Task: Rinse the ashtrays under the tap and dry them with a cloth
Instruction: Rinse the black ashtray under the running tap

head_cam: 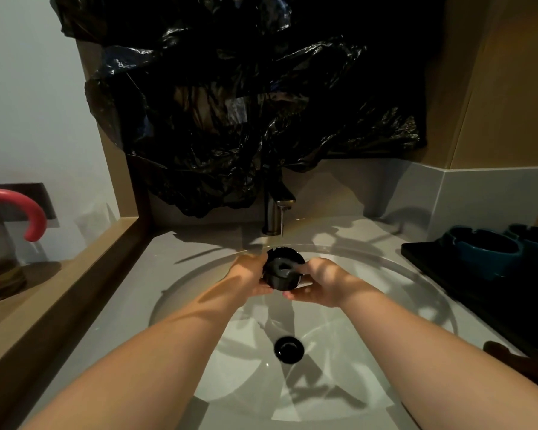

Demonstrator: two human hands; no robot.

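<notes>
1. Nearest us, under our outstretched forearms and below the grip, the black drain (pixel 289 349) sits in the pale sink (pixel 180 302). We judge the task to be at an early stage, with the rinse of one piece under way and no drying begun.
2. Over the far half of the basin, our left hand (pixel 249 274) and right hand (pixel 320 283) clamp the black ashtray (pixel 283 271) between them. The left hand's fingers curl round its left wall. The right hand pinches its right rim, with fingers tucked beneath the base. Neither hand is spread open. The ashtray sits mouth up, with water pooled in its bowl.
3. Just beyond and above the grip stands the tap (pixel 275 212). A thin stream appears to fall from its spout into the ashtray, though the dim light leaves us unsure.
4. Well to the right of the grip, two blue ashtrays (pixel 485 252) wait on a black tray (pixel 423 252) on the counter. We take these to be the work still ahead, along with all the wiping. Neither hand holds a cloth.
5. Farthest off, behind the tap, black plastic sheeting (pixel 246 103) hangs crumpled over the wall.
</notes>
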